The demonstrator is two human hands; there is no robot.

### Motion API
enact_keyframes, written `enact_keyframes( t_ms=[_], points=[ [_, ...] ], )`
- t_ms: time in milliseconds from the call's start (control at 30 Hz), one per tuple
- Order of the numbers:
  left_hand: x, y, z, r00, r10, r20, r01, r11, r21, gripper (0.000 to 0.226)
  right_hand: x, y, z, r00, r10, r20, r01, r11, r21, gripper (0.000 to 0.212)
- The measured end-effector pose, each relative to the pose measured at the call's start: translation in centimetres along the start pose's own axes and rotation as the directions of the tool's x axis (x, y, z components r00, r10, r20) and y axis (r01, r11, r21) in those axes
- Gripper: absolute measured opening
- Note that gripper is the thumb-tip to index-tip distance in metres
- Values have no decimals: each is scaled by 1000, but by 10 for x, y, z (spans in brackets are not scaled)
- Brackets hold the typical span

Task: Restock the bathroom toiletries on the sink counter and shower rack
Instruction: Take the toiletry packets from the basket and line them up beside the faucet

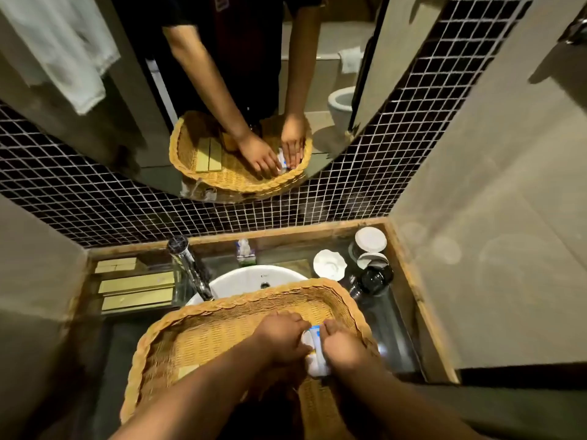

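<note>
A wicker basket (197, 331) rests over the front of the white sink (241, 279). Both my hands are inside it at the right. My left hand (282, 336) and my right hand (341, 342) close from either side on a small white and blue toiletry packet (314, 347). A pale box (187, 371) lies on the basket floor at the left. Several pale green boxes (136, 285) lie on the counter left of the sink. A small white and green bottle (244, 250) stands behind the sink.
A chrome tap (190, 265) rises at the sink's left. White saucers (330, 265) and upturned cups (370, 242) with dark glasses sit on the right counter. A round mirror (327, 58) above reflects the basket and hands. A white towel (60, 49) hangs top left.
</note>
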State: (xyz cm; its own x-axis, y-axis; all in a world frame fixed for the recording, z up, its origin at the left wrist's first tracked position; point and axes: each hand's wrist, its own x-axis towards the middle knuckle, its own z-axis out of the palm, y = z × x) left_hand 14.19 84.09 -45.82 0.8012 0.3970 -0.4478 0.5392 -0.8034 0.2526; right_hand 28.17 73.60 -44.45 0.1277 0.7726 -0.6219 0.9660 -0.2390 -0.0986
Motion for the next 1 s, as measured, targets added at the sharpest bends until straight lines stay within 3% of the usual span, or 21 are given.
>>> enact_keyframes(
  t_ms=[33, 67, 100, 233, 367, 533, 700, 833, 1000],
  points=[
    [3, 1, 5, 1000, -14, -3, 14, 1000, -26, 58, -4, 1, -2, 996, 82, -45, -80, 996, 43, 43],
    [6, 3, 10, 1000, -27, -9, 27, 998, -54, 58, -9, 2, 1, 987, 119, -104, -124, 992, -38, 48],
    [8, 4, 14, 999, -42, -23, 40, 995, -87, 59, -12, 1, -4, 991, 127, -28, -128, 991, -47, 52],
    [13, 5, 22, 984, -127, -123, 90, 958, -273, 46, 7, 1, 11, 990, -100, -101, 101, 995, 9, 63],
    [15, 7, 20, 977, -168, -129, 99, 902, -420, 36, 9, 6, 7, 980, -131, -147, 139, 989, 41, 54],
    [13, 6, 10, 981, -161, -112, 102, 906, -410, 31, 5, 4, -1, 970, -160, -183, 175, 982, 71, 53],
    [9, -2, 0, 976, -206, -74, 142, 852, -503, 32, 5, -1, -10, 970, -186, -157, 196, 980, 48, 49],
    [-5, -14, -20, 964, -217, -155, 86, 804, -589, 25, 3, -2, -28, 941, -257, -219, 274, 960, 51, 67],
    [-36, -37, -55, 910, -333, -246, 97, 750, -654, 23, 1, -19, -73, 887, -268, -377, 305, 951, 42, 64]
  ],
)
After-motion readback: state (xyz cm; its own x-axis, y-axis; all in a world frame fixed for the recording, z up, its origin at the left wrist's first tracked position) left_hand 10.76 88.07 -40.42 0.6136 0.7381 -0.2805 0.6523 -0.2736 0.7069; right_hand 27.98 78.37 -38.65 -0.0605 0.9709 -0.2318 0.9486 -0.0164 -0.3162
